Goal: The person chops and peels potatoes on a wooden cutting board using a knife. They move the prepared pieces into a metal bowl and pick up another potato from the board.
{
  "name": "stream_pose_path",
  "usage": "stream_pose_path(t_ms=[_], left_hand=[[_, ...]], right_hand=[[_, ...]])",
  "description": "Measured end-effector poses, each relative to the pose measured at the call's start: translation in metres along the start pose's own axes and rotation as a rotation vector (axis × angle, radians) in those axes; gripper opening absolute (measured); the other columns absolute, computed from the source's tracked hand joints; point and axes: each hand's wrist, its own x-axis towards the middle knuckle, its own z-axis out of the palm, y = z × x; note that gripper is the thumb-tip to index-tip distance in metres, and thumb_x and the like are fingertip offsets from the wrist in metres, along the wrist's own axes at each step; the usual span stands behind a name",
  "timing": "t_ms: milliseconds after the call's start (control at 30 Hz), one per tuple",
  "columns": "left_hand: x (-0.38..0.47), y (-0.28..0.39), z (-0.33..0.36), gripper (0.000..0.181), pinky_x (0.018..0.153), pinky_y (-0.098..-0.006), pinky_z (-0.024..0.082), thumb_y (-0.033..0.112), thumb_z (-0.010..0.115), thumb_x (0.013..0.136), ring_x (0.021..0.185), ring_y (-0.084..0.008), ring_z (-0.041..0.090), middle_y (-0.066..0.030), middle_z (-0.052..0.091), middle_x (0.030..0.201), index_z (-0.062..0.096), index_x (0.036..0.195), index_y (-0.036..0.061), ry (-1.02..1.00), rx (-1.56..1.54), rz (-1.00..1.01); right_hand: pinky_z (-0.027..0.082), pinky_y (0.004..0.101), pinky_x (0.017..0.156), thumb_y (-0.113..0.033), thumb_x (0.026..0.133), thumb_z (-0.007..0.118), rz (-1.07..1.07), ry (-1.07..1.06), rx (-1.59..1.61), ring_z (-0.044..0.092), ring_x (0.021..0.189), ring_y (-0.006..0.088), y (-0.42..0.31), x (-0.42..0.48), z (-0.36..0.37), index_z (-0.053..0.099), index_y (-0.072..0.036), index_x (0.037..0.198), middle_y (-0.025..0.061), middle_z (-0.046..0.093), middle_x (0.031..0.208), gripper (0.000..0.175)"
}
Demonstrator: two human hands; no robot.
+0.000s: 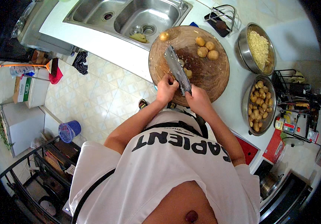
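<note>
My right hand [199, 100] grips the handle of a cleaver [177, 70]. The broad blade is tilted over a round wooden chopping board [216, 75], and pale scraps cling to it. Beside the blade, near its handle end, is my left hand [166, 90] with curled fingers; whether it holds a scrap cannot be made out. Cut potato pieces [188, 73] lie partly behind the cleaver. Several whole small potatoes [202, 52] are grouped at the board's far right, and a single potato [164, 36] rests near the far left rim.
A steel double sink [146, 14] is set into the white counter [107, 42] beyond the board. To the right stand a steel bowl of shredded food [258, 50] and a steel bowl of potatoes [261, 106]. Behind them are a metal rack [227, 16] and bottles [287, 126].
</note>
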Motion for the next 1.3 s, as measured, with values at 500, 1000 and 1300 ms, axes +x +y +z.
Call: stream_pose_path(t_ms=[500,1000,1300], left_hand=[[0.004,-0.001,-0.028,0.007,0.043,-0.0241,0.038,0.010,0.051,0.088,0.052,-0.0113,0.050,-0.0026,0.053,0.065,0.049,0.091,0.0034,-0.409,-0.483,-0.253],[0.002,-0.004,-0.008,0.014,0.052,-0.0315,0.043,0.013,0.060,0.076,0.055,-0.0170,0.053,-0.0096,0.055,0.063,0.052,0.074,0.0015,-0.075,-0.086,-0.188],[0.002,-0.007,-0.005,0.018,0.059,-0.0335,0.046,0.015,0.063,0.070,0.057,-0.0211,0.054,-0.0128,0.055,0.062,0.052,0.072,0.0006,-0.028,-0.038,-0.156]], right_hand=[[0.045,0.0509,0.063,-0.015,0.077,0.055,0.086,-0.027,0.102,0.057,0.070,0.0430,0.023,0.017,0.040,0.052,0.003,0.078,0.0256,0.057,0.071,0.019],[0.045,0.0506,0.059,-0.013,0.078,0.053,-0.057,0.062,-0.084,0.057,0.064,0.0422,-0.007,0.005,0.025,0.051,0.003,0.078,0.0239,0.057,0.066,0.016],[0.043,0.0516,0.060,-0.014,0.078,0.054,-0.060,0.064,-0.038,0.056,0.065,0.0426,-0.006,-0.016,0.007,0.050,0.002,0.078,0.0236,0.056,0.066,0.016]])
